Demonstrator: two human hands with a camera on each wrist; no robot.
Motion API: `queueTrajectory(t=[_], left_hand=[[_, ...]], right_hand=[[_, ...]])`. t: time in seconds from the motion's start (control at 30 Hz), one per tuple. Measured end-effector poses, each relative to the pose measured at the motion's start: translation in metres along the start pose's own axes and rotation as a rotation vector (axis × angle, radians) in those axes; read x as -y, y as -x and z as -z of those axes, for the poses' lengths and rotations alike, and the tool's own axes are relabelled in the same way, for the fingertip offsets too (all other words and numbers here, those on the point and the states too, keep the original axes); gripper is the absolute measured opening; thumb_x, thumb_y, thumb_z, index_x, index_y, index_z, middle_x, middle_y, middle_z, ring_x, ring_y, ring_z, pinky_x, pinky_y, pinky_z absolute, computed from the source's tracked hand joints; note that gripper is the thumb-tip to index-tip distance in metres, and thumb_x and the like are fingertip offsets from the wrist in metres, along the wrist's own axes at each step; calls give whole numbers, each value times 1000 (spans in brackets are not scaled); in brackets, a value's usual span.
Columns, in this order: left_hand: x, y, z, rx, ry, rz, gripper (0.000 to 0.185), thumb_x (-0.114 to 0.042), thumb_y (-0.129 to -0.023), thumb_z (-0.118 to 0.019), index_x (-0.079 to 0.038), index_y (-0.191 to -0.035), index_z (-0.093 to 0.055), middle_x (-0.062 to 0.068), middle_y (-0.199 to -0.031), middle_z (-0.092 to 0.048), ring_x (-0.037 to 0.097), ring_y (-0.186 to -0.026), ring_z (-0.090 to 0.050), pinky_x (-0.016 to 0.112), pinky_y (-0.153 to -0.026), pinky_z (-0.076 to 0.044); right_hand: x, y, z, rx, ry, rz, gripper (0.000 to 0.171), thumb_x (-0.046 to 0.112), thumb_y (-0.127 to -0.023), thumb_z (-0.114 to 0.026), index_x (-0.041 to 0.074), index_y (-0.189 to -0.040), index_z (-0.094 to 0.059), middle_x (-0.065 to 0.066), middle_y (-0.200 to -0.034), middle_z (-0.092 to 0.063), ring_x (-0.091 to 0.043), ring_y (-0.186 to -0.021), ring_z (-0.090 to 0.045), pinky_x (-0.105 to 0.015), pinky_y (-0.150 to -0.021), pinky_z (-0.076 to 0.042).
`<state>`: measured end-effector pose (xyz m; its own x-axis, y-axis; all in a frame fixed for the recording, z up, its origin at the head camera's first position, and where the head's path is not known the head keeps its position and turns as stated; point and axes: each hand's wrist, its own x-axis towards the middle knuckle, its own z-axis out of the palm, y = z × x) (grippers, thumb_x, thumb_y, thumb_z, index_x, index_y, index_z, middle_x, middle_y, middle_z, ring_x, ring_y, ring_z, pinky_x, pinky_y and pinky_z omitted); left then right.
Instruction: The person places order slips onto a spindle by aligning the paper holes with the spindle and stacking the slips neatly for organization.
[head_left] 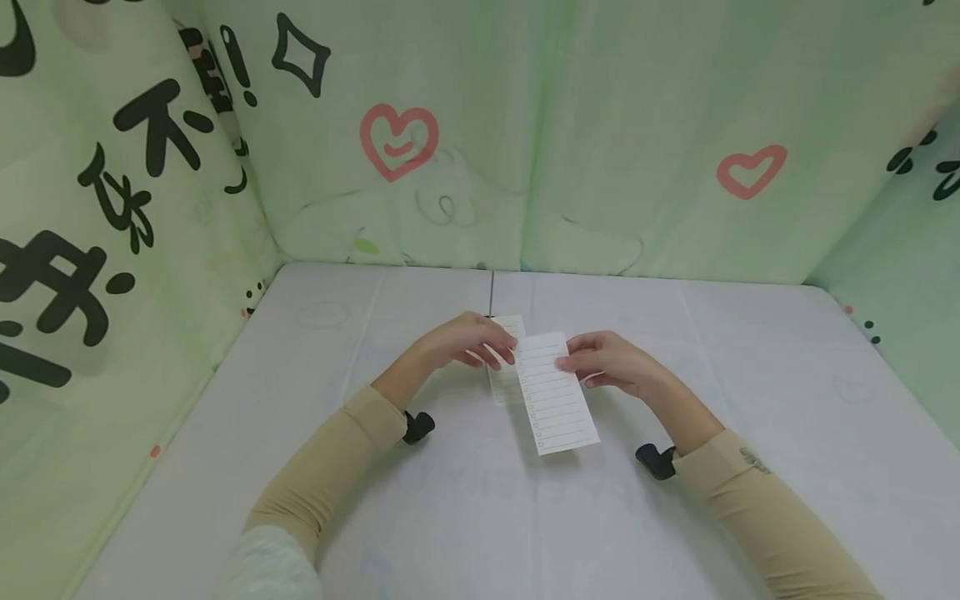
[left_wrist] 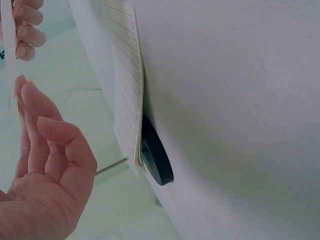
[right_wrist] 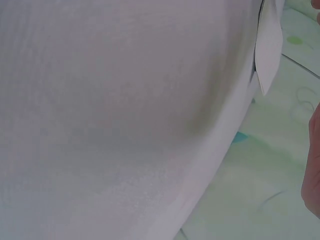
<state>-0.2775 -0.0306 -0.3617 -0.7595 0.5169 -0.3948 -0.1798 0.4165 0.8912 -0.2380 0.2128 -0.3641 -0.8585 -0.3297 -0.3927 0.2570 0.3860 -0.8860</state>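
Note:
My right hand (head_left: 615, 362) pinches a white lined checklist slip (head_left: 558, 400) by its right edge, holding it up over the table. On the slip's other side is my left hand (head_left: 472, 337), its fingertips close to the upper left edge. In the left wrist view the left hand's fingers (left_wrist: 37, 117) are loosely bent with nothing between them. Behind the slip, a second lined checklist sheet or pad (left_wrist: 127, 95) leans on a dark round base (left_wrist: 159, 155). Only a strip of the right hand (right_wrist: 312, 170) shows in the right wrist view.
A thin metal rod (head_left: 492, 292) rises behind the leaning pad. The white-covered table (head_left: 420, 517) has green printed curtains (head_left: 600, 125) along its back and sides. Dark wrist cameras (head_left: 420, 427) stick out from both sleeves.

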Motion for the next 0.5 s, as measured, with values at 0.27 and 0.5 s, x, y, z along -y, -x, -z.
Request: queueTrajectory(t=[0.27,0.5], left_hand=[[2,1,-2,-18,-72,-2,20,-22,-82,-64,-7,-94,-69,2,-82,-68,15,-74,-63,37,-79,-46],[3,-1,-3,-50,-112,16,18,-21,-83,-65,-7,-93,-69,2,-81,-68,15,-74,-63,36,-77,-47]], right_hand=[[-4,-3,-7,4,12,-20,38,18,-83,-67,-4,-111,-52,-2,-85,-64,-14,-71,-58,-22,-58,-44],[-2,-3,-9,14,29,-25,41,19,-84,-67,-4,-114,-52,-3,-87,-65,-15,-72,-57,-22,-59,-43]])
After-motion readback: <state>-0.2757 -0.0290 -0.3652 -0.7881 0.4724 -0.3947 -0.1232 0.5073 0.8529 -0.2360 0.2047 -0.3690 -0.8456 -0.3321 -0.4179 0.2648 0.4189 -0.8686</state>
